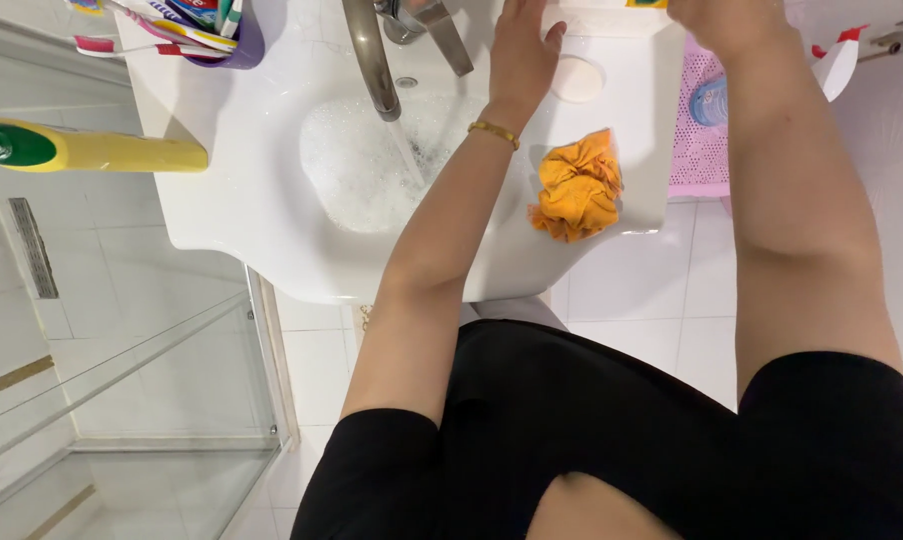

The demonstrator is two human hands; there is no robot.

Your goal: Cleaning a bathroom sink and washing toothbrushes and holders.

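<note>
Left hand [524, 45] spread open, fingers loosely apart, reaching to the far side of the basin, just right of the faucet [374, 55] and beside the white soap bar [578, 78]; holding nothing, whether touching the counter cannot be told. Gold bracelet [495, 132] on that wrist. Right hand [717, 18] raised at the far right corner, mostly cut off by the top edge; how far open cannot be told, nor what it touches.

Crumpled orange cloth [576, 187] lying on the counter [632, 120], right of the bowl and near its front edge, apart from both hands. Water running from the faucet into a foamy sink [357, 165].

Far left on the counter, a purple cup [234, 40] crowded with toothbrushes. Yellow bottle with green cap [87, 148] lying sideways at the left, on a ledge not clearly seen. Pink perforated basket [700, 140] right of the counter, partly behind the right forearm, something blue inside, hard to make out. White tiled floor [652, 290] below; glass shower panel [122, 380] at near left. Black clothing filling the near edge.
</note>
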